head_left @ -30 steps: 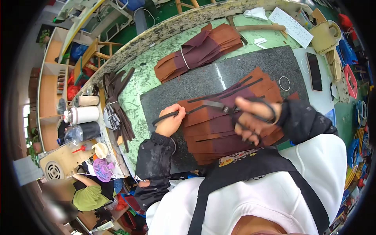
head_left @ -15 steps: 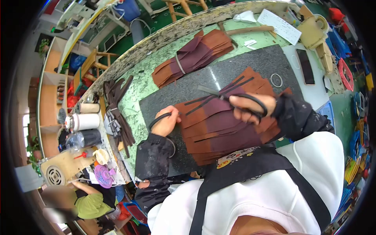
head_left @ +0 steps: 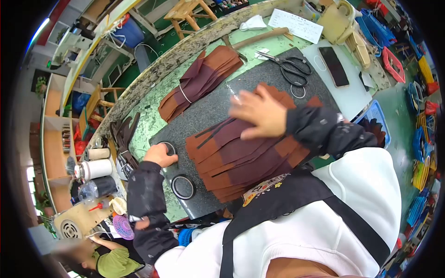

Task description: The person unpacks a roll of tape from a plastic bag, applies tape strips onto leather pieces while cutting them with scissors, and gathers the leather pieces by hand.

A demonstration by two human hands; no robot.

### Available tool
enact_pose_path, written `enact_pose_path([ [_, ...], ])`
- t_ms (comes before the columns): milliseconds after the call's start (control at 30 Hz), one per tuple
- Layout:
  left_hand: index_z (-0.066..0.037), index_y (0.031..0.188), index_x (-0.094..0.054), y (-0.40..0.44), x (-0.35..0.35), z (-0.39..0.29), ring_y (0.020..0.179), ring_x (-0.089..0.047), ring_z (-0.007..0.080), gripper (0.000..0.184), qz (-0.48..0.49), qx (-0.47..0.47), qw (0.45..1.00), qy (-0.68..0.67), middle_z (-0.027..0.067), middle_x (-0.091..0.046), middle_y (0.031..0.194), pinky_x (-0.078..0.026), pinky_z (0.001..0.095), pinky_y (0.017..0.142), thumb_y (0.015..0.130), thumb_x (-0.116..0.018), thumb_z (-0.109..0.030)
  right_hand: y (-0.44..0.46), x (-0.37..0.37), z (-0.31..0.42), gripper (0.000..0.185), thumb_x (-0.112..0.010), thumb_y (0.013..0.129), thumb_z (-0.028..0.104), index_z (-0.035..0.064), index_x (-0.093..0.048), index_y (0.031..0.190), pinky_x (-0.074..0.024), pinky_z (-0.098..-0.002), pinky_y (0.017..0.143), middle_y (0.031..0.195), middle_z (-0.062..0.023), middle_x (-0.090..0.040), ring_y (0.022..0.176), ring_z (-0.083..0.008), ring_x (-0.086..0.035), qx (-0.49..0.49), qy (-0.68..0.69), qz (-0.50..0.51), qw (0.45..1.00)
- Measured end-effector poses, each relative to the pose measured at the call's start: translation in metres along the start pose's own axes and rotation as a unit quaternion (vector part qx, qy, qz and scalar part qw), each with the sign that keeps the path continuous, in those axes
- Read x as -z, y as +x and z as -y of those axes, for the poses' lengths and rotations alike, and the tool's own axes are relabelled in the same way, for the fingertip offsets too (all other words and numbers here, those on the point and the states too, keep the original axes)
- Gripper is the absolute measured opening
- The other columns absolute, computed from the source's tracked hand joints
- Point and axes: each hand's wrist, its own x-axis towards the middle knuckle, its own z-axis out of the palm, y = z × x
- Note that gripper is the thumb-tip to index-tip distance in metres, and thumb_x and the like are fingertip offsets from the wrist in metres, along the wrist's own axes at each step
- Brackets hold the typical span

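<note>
My left hand [head_left: 160, 155] is closed on a black ring that looks like a tape roll [head_left: 170, 148], at the left side of the dark stone slab [head_left: 213, 109]. A second dark tape roll [head_left: 183, 187] lies flat on the slab just below it. My right hand [head_left: 262, 113], somewhat blurred, is spread open over the upper part of the fanned brown and maroon leather strips [head_left: 241, 150]; whether it touches them I cannot tell. Narrow black strips [head_left: 215, 132] lie across the leather. Black-handled scissors [head_left: 293, 69] rest at the slab's upper right, beside a pale ring [head_left: 298, 91].
A banded leather bundle [head_left: 201, 81] and a hammer [head_left: 259, 38] lie beyond the slab. A phone [head_left: 333, 67] is on the right. Dark strips [head_left: 124, 134], a white thermos [head_left: 95, 169] and a purple fan [head_left: 123, 227] stand left, near another person [head_left: 116, 259].
The scissors have left my right hand and now lie on the slab. That hand has opened and moved left over the leather. My left hand has shifted left and down, revealing the second tape roll.
</note>
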Motion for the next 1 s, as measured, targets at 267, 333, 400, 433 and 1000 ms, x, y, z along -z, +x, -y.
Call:
enact_pose_path([
  [267, -0.004, 0.134, -0.043, -0.008, -0.023, -0.150, 0.129, -0.037, 0.0345, 0.067, -0.347, -0.229, 0.891, -0.181, 0.0173, -0.041, 0.139, -0.027, 0.0477, 0.106, 0.080, -0.062, -0.039, -0.017, -0.015, 0.005, 0.062, -0.056, 0.084, 0.044, 0.0128, -0.042, 0.136, -0.0219, -0.0527, 0.107, 0.146, -0.0098, -0.035, 0.135, -0.0276, -0.031, 0.007, 0.028, -0.016, 0.999],
  [333, -0.005, 0.137, -0.039, 0.003, -0.051, -0.165, 0.134, -0.030, 0.0349, 0.072, -0.348, -0.231, 0.890, -0.183, 0.0157, -0.034, 0.145, -0.021, 0.0498, 0.108, 0.079, -0.062, -0.041, -0.022, -0.019, -0.011, 0.057, -0.057, 0.084, 0.038, 0.0119, -0.044, 0.134, -0.0255, -0.0504, 0.106, 0.144, -0.0099, -0.037, 0.132, -0.0279, -0.035, 0.022, 0.051, -0.023, 0.998],
  [400, -0.005, 0.139, -0.037, -0.014, -0.063, -0.163, 0.136, -0.026, 0.0351, 0.075, -0.332, -0.240, 0.895, -0.174, 0.0148, -0.030, 0.148, -0.019, 0.0508, 0.109, 0.079, -0.063, -0.042, -0.037, -0.012, -0.011, 0.049, -0.059, 0.084, 0.028, 0.0097, -0.048, 0.128, -0.0320, -0.0448, 0.102, 0.139, -0.0103, -0.043, 0.127, -0.0281, -0.041, -0.010, 0.152, -0.090, 0.984],
  [433, -0.007, 0.139, -0.037, -0.021, -0.050, -0.168, 0.136, -0.025, 0.0354, 0.075, -0.327, -0.245, 0.890, -0.201, 0.0143, -0.030, 0.148, -0.019, 0.0506, 0.109, 0.078, -0.063, -0.043, -0.044, 0.018, -0.028, 0.044, -0.061, 0.083, 0.021, 0.0080, -0.052, 0.123, -0.0367, -0.0403, 0.100, 0.134, -0.0107, -0.048, 0.122, -0.0281, -0.045, -0.033, 0.212, -0.150, 0.965],
  [1000, -0.012, 0.128, -0.050, -0.081, -0.041, -0.204, 0.128, -0.038, 0.0326, 0.066, -0.239, -0.253, 0.903, -0.253, 0.0134, -0.044, 0.138, -0.027, 0.0472, 0.104, 0.075, -0.066, -0.047, -0.146, 0.031, -0.062, 0.026, -0.067, 0.075, 0.019, 0.0074, -0.061, 0.097, -0.0466, -0.0286, 0.064, 0.090, -0.0042, -0.061, 0.071, -0.0205, -0.056, -0.123, -0.006, -0.167, 0.978],
])
